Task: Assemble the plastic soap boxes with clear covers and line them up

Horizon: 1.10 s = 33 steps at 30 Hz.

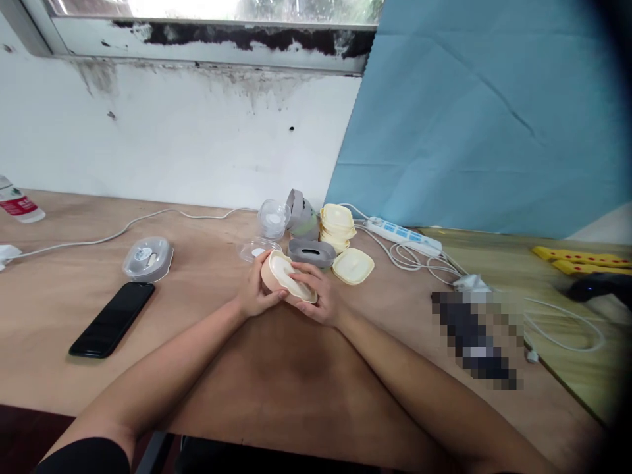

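Observation:
Both of my hands hold one small cream plastic container (282, 271) above the wooden table (276, 375), tilted on its side. My left hand (255, 293) wraps its left end, fingers curled round it. My right hand (316, 297) grips the right side, fingers pressed on its pale lid. Just behind lie a grey lid piece (311, 252), a loose cream lid (352, 266), a stack of cream lids (337, 225), a grey part (299, 214) and clear plastic covers (272, 219).
A black phone (112, 319) lies at the left, with an assembled grey container (147, 259) beyond it. A white power strip (403, 235) and cables trail right. A bottle (17, 203) sits far left. A blue sheet (484, 118) hangs behind; yellow parts (580, 259) lie far right.

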Available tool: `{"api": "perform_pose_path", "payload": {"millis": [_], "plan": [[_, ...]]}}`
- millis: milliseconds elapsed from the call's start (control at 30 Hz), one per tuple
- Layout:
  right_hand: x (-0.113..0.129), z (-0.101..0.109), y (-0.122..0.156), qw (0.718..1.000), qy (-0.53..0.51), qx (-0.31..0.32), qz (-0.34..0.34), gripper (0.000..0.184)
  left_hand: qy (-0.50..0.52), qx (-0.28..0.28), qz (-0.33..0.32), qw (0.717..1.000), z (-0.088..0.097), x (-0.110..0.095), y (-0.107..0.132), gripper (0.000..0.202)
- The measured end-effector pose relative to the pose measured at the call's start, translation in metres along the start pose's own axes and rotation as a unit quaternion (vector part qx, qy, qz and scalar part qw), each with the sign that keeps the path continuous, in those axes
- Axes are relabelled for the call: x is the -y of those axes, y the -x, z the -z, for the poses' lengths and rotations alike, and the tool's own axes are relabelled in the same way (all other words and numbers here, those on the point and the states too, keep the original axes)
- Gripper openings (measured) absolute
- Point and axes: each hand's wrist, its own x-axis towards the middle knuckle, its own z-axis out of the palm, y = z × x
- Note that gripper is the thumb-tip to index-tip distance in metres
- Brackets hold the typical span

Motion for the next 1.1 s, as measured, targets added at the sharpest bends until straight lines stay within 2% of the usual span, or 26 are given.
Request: {"api": "perform_pose_path", "payload": {"millis": [200,600,1100], "plan": [[-0.0007,0.0000,-0.0004,1.000,0.003,0.001,0.007,0.053,-0.011,0.005,0.012,1.000,0.0011,0.0022,0.0015,0.092],[0.0013,0.0055,-0.0007,0.999,0.037,-0.007,0.033,0.050,-0.006,0.007,-0.023,1.000,-0.0021,0.0039,0.0013,0.094],[0.0028,0.0050,-0.0027,0.998,0.041,-0.020,0.040,0.048,-0.026,0.011,-0.023,0.999,-0.0009,0.0074,0.0024,0.095]]}}
